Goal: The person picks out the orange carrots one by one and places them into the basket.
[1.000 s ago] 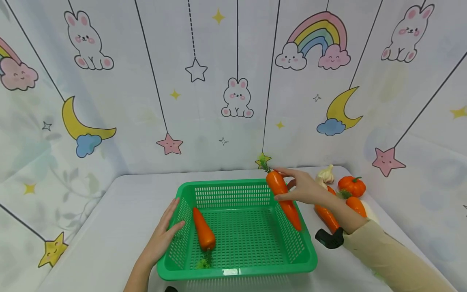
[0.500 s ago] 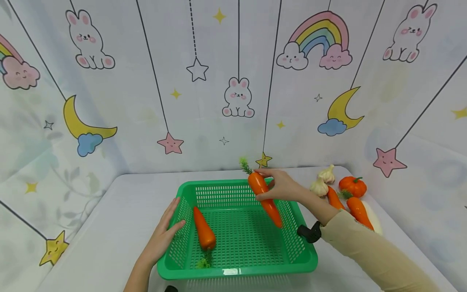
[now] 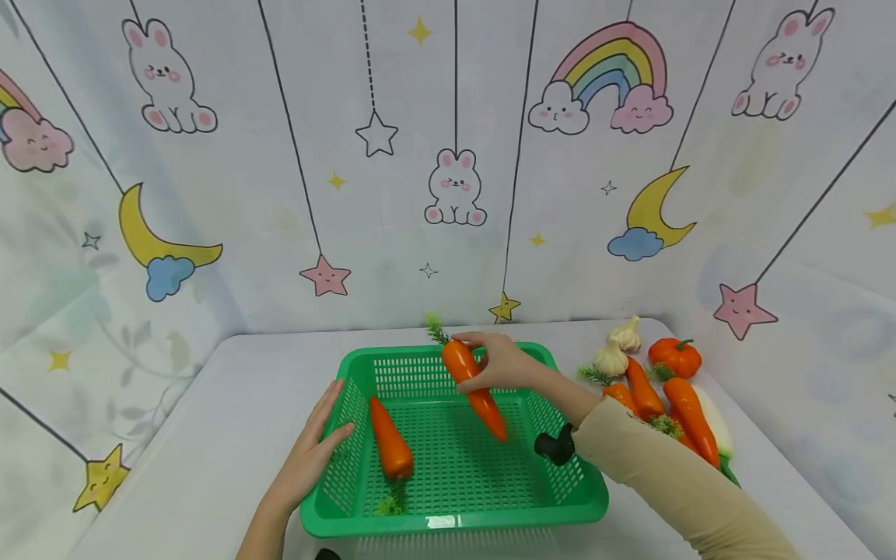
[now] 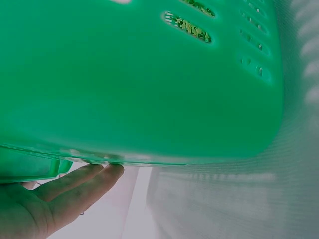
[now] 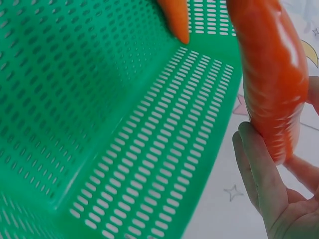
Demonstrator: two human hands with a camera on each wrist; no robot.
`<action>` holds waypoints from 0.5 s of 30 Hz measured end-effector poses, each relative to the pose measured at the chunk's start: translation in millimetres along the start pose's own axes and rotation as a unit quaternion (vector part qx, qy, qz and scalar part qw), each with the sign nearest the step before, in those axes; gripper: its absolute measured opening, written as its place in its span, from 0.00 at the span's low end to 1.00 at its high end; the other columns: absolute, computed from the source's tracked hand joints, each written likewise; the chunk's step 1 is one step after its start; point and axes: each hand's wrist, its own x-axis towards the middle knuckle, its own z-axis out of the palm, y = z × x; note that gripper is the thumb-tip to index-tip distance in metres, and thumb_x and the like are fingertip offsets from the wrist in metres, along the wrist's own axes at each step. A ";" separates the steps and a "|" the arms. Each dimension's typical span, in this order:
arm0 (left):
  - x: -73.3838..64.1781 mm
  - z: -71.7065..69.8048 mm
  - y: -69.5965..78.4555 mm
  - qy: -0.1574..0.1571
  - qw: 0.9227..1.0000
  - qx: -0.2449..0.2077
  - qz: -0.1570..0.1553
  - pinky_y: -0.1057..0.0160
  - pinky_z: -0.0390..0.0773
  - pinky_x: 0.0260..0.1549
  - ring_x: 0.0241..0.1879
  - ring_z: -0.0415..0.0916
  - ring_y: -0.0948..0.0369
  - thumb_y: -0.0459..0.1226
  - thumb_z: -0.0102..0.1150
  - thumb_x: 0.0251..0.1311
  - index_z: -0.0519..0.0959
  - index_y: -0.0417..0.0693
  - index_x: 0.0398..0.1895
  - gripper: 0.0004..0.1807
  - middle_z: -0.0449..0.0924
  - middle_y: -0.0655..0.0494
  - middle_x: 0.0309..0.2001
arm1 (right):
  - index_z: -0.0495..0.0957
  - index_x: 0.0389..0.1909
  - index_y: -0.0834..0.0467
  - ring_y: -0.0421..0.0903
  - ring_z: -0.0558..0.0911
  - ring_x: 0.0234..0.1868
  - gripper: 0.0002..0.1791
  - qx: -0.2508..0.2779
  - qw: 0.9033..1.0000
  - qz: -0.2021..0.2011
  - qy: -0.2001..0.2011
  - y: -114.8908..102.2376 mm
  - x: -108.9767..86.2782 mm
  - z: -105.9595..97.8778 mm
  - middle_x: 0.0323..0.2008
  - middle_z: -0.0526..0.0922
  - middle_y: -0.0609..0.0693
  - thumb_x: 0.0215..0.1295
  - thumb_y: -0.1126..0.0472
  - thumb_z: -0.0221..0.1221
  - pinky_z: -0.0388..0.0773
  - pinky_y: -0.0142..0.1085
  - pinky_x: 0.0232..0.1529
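In the head view my right hand [image 3: 498, 362] pinches a toy carrot [image 3: 476, 393] near its leafy end and holds it tilted over the green basket [image 3: 455, 523]. Its pointed end slants down to the right, inside the basket's outline. The right wrist view shows my thumb and fingers around the thick end of this carrot [image 5: 271, 74]. Another carrot [image 3: 390, 442] lies in the left part of the basket, its leafy end toward me. My left hand [image 3: 308, 451] rests on the basket's left rim with straight fingers; in the left wrist view its fingers [image 4: 84, 191] touch the green wall.
To the right of the basket, several more carrots [image 3: 693, 416] lie in a heap with two garlic bulbs [image 3: 611, 358], a small pumpkin [image 3: 675, 357] and a white vegetable [image 3: 714, 420]. A patterned cloth wall [image 3: 392, 194] stands behind the white table [image 3: 238, 404].
My right hand has carried the carrot leftward, from the basket's right side to above its middle. The left hand and the basket have stayed in place.
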 end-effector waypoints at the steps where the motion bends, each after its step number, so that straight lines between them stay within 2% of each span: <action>1: 0.0 0.1 -0.1 -0.001 1.000 0.000 0.001 0.28 0.40 0.53 0.69 0.32 0.45 0.42 0.48 0.66 0.46 0.57 0.72 0.34 0.35 0.49 0.72 | 0.61 0.65 0.59 0.45 0.80 0.30 0.44 -0.001 1.000 0.000 -0.001 -0.5 1.5 2.1 0.56 0.69 0.63 0.46 0.60 0.70 0.79 0.35 0.28; 8: -0.1 -0.4 -0.1 0.000 1.000 -0.002 0.002 0.28 0.40 0.53 0.69 0.32 0.45 0.41 0.48 0.66 0.46 0.57 0.72 0.34 0.35 0.50 0.72 | 0.62 0.65 0.58 0.45 0.79 0.31 0.43 -0.014 1.000 0.000 -0.012 -0.4 16.3 18.6 0.54 0.71 0.61 0.46 0.58 0.70 0.78 0.34 0.28; 15: 0.0 -0.5 -0.6 0.001 1.000 0.000 0.000 0.28 0.40 0.53 0.69 0.32 0.45 0.40 0.47 0.66 0.46 0.57 0.72 0.34 0.35 0.49 0.72 | 0.62 0.65 0.57 0.45 0.79 0.32 0.43 -0.002 0.999 0.008 -0.031 -1.5 26.6 37.0 0.55 0.70 0.60 0.46 0.59 0.70 0.78 0.34 0.30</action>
